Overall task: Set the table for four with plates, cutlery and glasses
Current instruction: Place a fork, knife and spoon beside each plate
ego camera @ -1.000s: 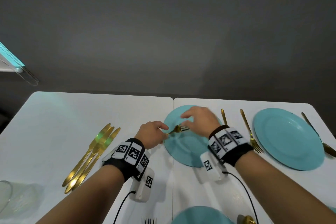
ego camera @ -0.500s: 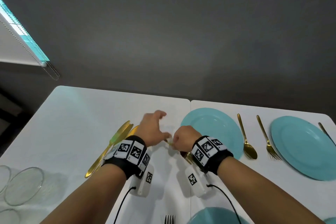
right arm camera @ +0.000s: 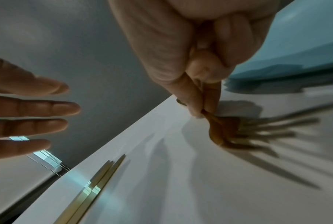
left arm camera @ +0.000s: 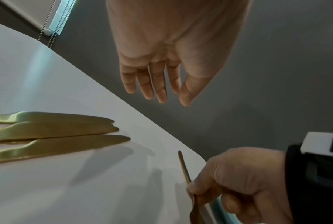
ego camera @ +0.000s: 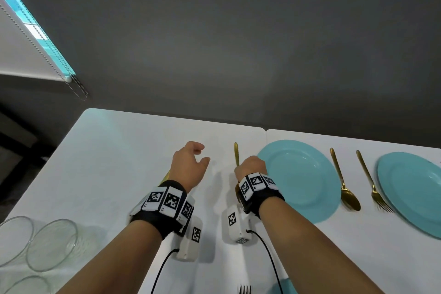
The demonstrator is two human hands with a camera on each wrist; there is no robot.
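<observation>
no readable txt or nos. anywhere; only b/w square code tags [ego camera: 171, 200] on wristbands [ego camera: 262, 196].

white bench [ego camera: 119, 162] | on it: two blue plates [ego camera: 300, 174], three gold knives [left arm camera: 52, 133], spoon [ego camera: 346, 188], fork [ego camera: 374, 186], glasses [ego camera: 51, 243]

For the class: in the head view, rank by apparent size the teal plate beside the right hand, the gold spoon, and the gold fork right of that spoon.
1. Teal plate.
2. Gold spoon and gold fork: alike, unranked.

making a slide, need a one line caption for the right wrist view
Right hand pinches a gold fork low over the white table, beside a teal plate.
</observation>
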